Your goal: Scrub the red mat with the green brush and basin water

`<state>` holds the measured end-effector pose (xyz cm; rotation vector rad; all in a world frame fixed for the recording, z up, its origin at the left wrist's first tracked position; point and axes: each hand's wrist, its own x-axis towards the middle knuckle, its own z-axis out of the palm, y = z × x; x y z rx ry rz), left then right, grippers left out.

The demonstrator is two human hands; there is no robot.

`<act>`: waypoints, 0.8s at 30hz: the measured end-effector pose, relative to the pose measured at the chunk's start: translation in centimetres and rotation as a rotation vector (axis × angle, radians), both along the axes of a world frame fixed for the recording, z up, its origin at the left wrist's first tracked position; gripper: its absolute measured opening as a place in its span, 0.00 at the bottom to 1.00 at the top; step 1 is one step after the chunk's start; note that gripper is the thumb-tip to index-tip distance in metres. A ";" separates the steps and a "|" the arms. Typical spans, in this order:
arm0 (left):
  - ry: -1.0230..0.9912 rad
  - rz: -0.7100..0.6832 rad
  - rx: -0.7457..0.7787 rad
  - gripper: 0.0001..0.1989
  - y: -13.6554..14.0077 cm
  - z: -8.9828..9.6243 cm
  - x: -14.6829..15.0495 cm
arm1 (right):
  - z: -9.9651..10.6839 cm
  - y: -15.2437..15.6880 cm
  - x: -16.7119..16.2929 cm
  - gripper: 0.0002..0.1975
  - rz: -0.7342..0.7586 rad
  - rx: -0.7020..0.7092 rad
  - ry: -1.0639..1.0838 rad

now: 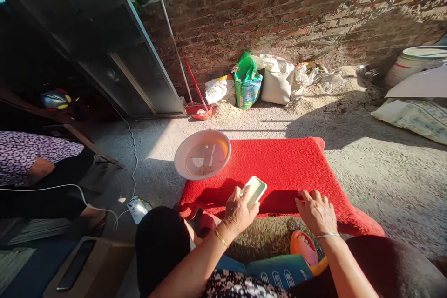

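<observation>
Red mat [279, 167]: rectangular, coarse looped pile, laid flat on the concrete floor [384, 172], partly in sun and partly in shadow. Pink basin [202, 154]: round, shallow, holding a little water, resting on the mat's far left corner. Pale green block [254, 191]: small, rectangular, rounded corners, raised rim, tilted above the mat's near edge. Left hand [239, 214]: fingers clenched around the block's lower end. Right hand [316, 212]: released, fingers spread, palm pressed flat on the mat's near edge.
</observation>
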<state>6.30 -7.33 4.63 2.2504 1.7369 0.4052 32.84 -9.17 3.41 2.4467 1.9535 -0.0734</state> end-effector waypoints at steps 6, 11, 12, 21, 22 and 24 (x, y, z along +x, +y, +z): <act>0.125 0.318 -0.003 0.29 5.4 0.7 -3.7 | 0.2 -0.2 -0.1 0.17 0.014 0.006 0.016; 0.072 -0.024 -0.059 0.31 1.3 -0.2 2.0 | -0.2 -0.1 0.5 0.18 0.011 0.035 0.098; 0.059 -0.162 -0.090 0.31 0.1 -0.1 3.0 | -0.2 0.0 0.7 0.18 0.000 0.066 0.151; -0.014 -0.612 -0.347 0.24 -1.9 4.6 -1.9 | 3.0 -2.5 -4.2 0.32 0.524 -0.151 1.209; -0.047 -0.594 -0.354 0.23 -1.8 4.6 -2.9 | 3.3 -2.9 -5.2 0.34 0.574 -0.216 1.222; -0.117 -0.561 -0.372 0.21 -1.8 4.0 -4.4 | 3.5 -3.5 -7.0 0.34 0.621 -0.287 1.162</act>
